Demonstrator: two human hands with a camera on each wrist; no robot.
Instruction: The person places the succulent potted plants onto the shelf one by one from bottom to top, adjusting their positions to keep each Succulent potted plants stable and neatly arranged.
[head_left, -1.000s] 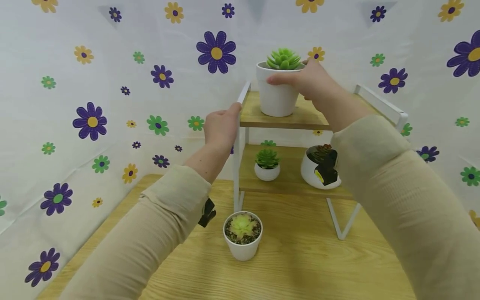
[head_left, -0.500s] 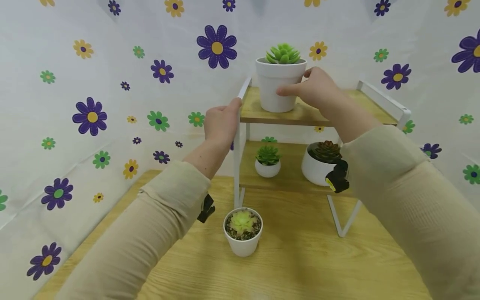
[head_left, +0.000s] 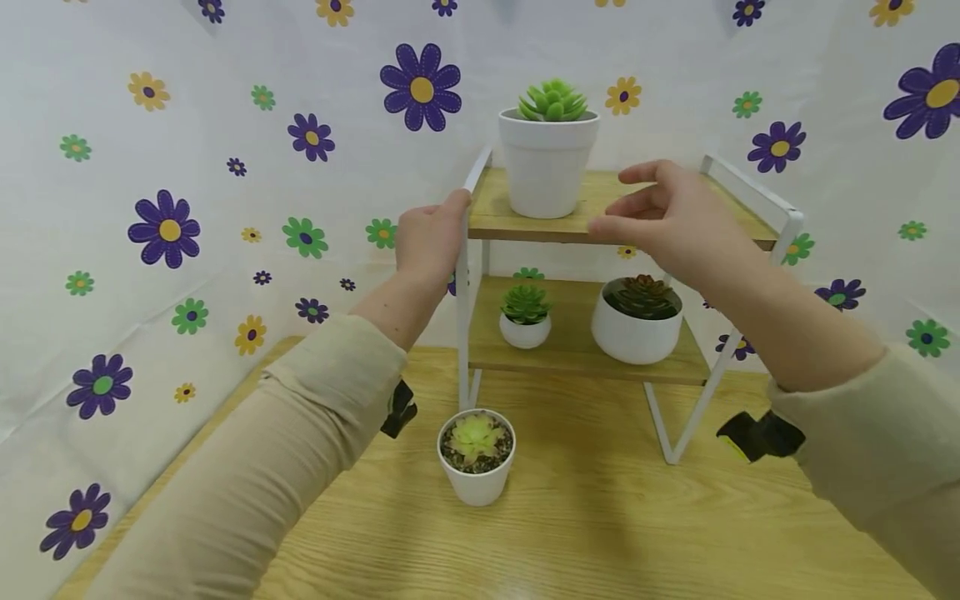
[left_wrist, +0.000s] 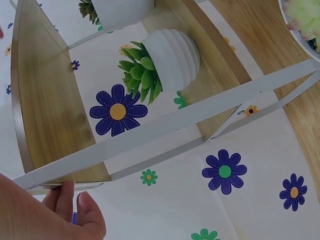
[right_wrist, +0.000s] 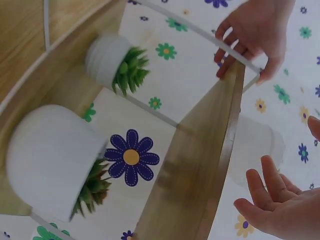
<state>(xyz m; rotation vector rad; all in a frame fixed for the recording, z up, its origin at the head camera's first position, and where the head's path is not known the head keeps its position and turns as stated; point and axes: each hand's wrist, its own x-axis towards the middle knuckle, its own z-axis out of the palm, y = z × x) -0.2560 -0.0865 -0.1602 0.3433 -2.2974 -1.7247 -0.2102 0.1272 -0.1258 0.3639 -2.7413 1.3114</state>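
A tall white pot with a bright green succulent stands upright on the top board of a two-tier shelf. My left hand holds the shelf's white metal frame at its top front left corner. Seen from the left wrist, the fingers of that hand curl at the frame beside the board. My right hand is apart from the tall pot, to its right, fingers loosely bent with nothing between them. In the right wrist view this hand shows spread fingers beside the board.
On the lower board sit a small white pot with a green succulent and a wide white pot with a dark reddish one. Another potted succulent stands on the wooden table before the shelf's left leg. A flower-patterned cloth hangs behind.
My right hand has let go of the tall pot and drawn back to the right and down. The pot stays on the top board. My left hand keeps its hold on the frame.
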